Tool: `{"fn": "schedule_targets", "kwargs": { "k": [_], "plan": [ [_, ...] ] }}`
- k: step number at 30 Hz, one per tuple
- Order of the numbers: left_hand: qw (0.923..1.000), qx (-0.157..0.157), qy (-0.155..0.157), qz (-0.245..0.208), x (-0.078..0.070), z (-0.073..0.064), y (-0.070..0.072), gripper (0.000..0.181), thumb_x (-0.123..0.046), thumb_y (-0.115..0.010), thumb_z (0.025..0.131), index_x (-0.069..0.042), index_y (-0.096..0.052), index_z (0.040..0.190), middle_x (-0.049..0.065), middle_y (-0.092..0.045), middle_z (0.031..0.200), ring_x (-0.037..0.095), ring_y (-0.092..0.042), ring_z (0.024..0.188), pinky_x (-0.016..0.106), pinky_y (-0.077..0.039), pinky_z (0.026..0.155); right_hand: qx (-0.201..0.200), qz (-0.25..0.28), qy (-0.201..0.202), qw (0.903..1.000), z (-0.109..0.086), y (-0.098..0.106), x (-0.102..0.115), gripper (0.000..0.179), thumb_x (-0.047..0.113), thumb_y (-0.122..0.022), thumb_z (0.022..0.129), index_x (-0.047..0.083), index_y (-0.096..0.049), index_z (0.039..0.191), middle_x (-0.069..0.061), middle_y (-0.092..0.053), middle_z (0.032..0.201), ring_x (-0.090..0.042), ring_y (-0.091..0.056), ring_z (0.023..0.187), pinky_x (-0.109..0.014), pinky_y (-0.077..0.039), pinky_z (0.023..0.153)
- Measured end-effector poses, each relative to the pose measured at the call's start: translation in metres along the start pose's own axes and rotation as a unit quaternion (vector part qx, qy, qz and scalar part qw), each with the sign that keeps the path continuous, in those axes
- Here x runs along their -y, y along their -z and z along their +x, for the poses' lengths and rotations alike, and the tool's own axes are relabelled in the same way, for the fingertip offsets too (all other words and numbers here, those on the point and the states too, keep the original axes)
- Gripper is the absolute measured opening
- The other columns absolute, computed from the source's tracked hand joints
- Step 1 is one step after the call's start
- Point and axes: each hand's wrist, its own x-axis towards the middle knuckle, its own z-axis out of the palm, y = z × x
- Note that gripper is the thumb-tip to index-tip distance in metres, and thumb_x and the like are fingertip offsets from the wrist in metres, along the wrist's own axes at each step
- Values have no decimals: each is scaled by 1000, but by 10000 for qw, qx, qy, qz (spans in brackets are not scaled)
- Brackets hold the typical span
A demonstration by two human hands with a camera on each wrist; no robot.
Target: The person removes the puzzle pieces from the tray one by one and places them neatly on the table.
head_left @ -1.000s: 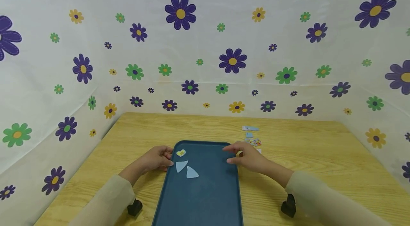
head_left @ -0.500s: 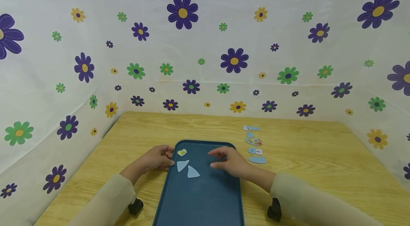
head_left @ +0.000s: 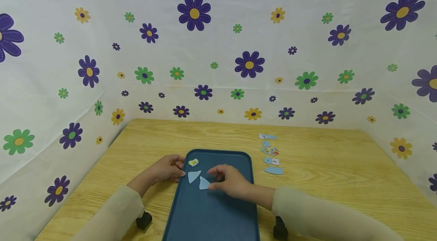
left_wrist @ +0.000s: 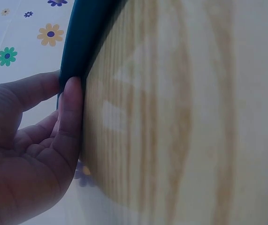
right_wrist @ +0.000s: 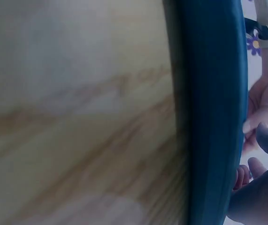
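A dark blue tray (head_left: pixel 218 210) lies lengthwise on the table. My left hand (head_left: pixel 166 169) holds its left rim near the far corner, thumb at the edge, as the left wrist view also shows. On the tray lie a small yellow-and-white piece (head_left: pixel 193 162) and two flat light-blue, roughly triangular pieces, the left one (head_left: pixel 194 176) and the right one (head_left: pixel 204 183). Over the tray is my right hand (head_left: pixel 232 181), a gap between its thumb and index finger. Its thumb tip overlaps the right piece's edge; contact cannot be told.
Right of the tray, a column of flat cut pieces lies on the wooden table (head_left: pixel 327 169): a long blue one (head_left: pixel 274 170), a multicoloured one (head_left: pixel 270 152) and several others. A flower-patterned cloth (head_left: pixel 218 43) hangs behind and at both sides.
My right hand has moved left from the tray's right rim to the right light-blue piece, uncovering the lower pieces on the table. My left hand stays at the left rim.
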Motion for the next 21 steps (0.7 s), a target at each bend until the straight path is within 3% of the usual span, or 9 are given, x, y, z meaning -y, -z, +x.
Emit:
{"fn": "schedule_targets", "kwargs": {
  "k": [12, 21],
  "plan": [
    [10000, -6, 14, 15, -1, 0, 0, 49, 6, -67, 85, 9, -49, 131, 11, -52, 94, 20, -56, 77, 34, -56, 68, -226, -175, -217, 9994, 3, -18, 9, 38, 16, -83, 78, 5, -68, 111, 0, -57, 94, -17, -49, 82, -28, -42, 70],
    [9999, 65, -3, -108, 0, 0, 1, 51, 7, -66, 85, 10, -47, 132, 12, -52, 94, 20, -56, 77, 34, -56, 68, -260, -630, -60, 9977, 5, -22, 7, 42, 21, -84, 76, 7, -70, 114, 3, -56, 92, -13, -47, 76, -27, -41, 67]
  ]
}}
